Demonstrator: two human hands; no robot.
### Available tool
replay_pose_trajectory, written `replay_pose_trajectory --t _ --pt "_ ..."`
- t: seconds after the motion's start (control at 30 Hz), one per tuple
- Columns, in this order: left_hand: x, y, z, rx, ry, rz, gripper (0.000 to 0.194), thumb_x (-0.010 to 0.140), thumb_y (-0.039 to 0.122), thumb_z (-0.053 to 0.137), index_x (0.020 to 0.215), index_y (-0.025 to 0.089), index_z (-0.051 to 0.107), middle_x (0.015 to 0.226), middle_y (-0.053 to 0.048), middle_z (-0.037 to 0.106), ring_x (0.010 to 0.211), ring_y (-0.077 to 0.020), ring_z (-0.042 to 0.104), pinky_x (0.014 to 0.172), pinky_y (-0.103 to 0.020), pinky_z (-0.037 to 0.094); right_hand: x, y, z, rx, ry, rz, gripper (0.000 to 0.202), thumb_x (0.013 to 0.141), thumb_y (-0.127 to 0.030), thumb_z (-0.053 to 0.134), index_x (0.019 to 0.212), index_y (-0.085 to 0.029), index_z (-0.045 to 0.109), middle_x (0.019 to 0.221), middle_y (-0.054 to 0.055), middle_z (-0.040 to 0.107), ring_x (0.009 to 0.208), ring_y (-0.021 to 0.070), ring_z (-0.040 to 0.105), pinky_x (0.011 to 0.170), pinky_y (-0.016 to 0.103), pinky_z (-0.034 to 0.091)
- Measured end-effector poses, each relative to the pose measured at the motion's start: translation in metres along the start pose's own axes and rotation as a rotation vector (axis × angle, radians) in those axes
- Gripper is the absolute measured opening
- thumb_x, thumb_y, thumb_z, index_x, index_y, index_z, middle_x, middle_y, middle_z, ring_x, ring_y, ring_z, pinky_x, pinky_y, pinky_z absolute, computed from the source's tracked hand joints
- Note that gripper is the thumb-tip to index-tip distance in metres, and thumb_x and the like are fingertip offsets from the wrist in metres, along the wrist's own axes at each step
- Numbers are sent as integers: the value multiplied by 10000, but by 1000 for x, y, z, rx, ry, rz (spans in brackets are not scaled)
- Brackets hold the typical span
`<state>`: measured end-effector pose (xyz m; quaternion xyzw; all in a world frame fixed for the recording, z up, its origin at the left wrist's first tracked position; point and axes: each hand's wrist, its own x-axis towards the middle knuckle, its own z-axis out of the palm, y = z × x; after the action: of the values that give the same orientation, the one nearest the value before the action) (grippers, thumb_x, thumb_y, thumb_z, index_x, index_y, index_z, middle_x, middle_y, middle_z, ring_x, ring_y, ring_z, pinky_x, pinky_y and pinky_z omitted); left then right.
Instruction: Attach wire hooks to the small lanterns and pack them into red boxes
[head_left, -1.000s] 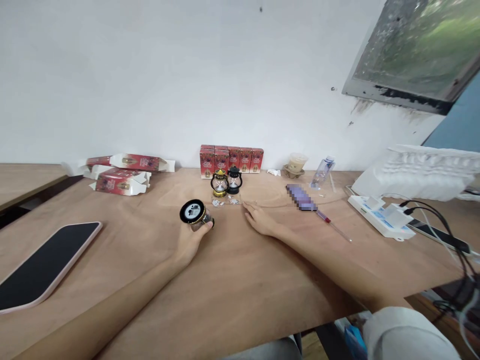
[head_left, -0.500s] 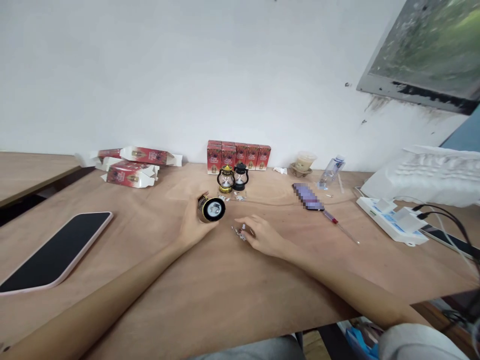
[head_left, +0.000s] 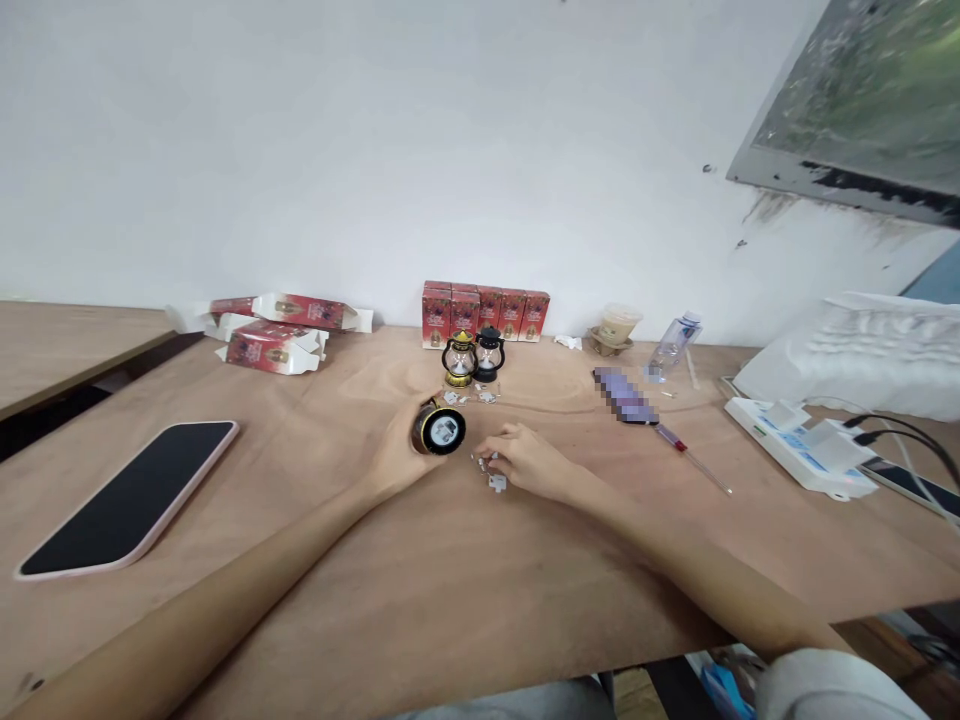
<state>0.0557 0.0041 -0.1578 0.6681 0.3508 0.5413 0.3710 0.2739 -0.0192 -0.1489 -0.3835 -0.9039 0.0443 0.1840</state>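
Observation:
My left hand (head_left: 397, 447) is wrapped round a small black-and-gold lantern (head_left: 418, 433), tipped so its round underside with a pale centre faces me. To the right, my right hand (head_left: 529, 460) hovers low over the wood, fingertips bent together among tiny metal and white parts; whatever they pinch is too small to name. A white cut-out piece (head_left: 497, 483) lies just under those fingers. Beyond the hands a gold-and-black lantern (head_left: 460, 362) and a black lantern (head_left: 488, 358) stand upright side by side, with small white pieces (head_left: 452, 397) in front of them.
Red boxes (head_left: 436, 318) stand in rows by the wall; opened red boxes (head_left: 266, 345) lie to their left. A large phone (head_left: 135, 495) rests at left. Rightward are another phone (head_left: 624, 394), a screwdriver (head_left: 681, 446), a cup (head_left: 619, 324), a bottle (head_left: 673, 343) and a power strip (head_left: 799, 447).
The view has shifted slightly. My right hand's fingers have closed in over the small parts, and a white piece shows nearer me. The held lantern's underside has turned a little more toward me.

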Motion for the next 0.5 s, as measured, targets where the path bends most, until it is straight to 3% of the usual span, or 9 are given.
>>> replay_pose_trajectory --t 0.17,0.37,0.5 --pt "-1 -3 1 8 -57 2 742 491 123 751 1186 281 546 1234 -54 581 1192 -311 509 1028 -507 383 3 -3 -7 50 49 17 244 754 -21 584 928 -177 655 802 65 691 797 200 594 730 313 453" --pt "-2 -5 3 118 -15 54 605 540 256 789 1081 233 518 1097 -42 584 1028 -277 568 895 -440 458 7 -22 -18 524 455 144 101 827 -220 589 925 -219 614 829 7 653 766 139 606 745 289 476" --pt "-3 -2 1 247 63 86 524 532 301 803 923 214 466 872 22 514 823 -203 540 758 -342 432 19 -38 -19 741 579 251 122 750 -250 676 843 -211 607 754 -11 646 725 135 605 733 289 483"
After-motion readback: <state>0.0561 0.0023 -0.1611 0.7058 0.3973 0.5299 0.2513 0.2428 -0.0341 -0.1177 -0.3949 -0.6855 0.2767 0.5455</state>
